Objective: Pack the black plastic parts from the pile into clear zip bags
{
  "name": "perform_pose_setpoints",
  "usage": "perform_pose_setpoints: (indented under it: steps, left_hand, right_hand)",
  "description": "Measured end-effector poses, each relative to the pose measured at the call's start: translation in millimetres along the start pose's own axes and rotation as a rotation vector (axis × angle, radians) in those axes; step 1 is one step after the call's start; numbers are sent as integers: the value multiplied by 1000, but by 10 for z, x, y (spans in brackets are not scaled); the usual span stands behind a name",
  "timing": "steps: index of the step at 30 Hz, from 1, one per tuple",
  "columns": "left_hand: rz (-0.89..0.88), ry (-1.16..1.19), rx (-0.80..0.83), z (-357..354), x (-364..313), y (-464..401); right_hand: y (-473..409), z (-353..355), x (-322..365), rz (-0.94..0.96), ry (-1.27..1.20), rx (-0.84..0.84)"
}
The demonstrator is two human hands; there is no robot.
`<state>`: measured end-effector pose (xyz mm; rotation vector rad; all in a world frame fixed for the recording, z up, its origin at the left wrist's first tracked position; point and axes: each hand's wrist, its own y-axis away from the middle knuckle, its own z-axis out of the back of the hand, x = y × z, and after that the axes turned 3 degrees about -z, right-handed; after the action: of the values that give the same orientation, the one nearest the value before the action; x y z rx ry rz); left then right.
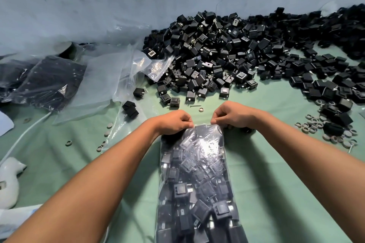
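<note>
A green bench (266, 173) is covered at the back by a big pile of black parts (237, 51). A full clear bag (195, 183) is pinched at its top edge by the left hand (173, 122) and right hand (233, 115).

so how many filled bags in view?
3: one bag pinched by left hand and right hand; two bags far left. More may be hidden.

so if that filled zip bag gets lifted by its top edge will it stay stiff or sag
The filled zip bag would probably sag: its film is thin and crinkled, and the black parts inside lie loose. It likely feels heavy for its size, being packed full. The glossy film may slip where the left hand and right hand pinch it.
</note>
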<state>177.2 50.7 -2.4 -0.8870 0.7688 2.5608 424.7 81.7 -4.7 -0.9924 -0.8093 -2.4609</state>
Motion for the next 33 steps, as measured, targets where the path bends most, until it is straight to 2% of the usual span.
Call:
perform_pose_setpoints:
  steps: [5, 8, 14, 21, 28, 33]
  left_hand:
    - [10, 169, 3, 44, -102, -78]
    - [-7, 180, 28, 52, -191, -159]
    - [-36, 138, 64, 30, -224, -214]
    - [-80, -86, -6, -51, -228, -218]
    - [-87, -81, -109, -177, -213, -169]
    - [-81, -68, -104, -185, -211, -137]
  right_hand:
    - [-5, -135, -52, 46, -37, -83]
    - [3, -152, -32, 53, -27, -91]
    - [31, -134, -46, 39, -122, -70]
    - [-7, -100, -78, 32, -222, -4]
    - [-84, 65, 107, 51, 38, 184]
    - [-114, 1, 218, 134, 262, 129]
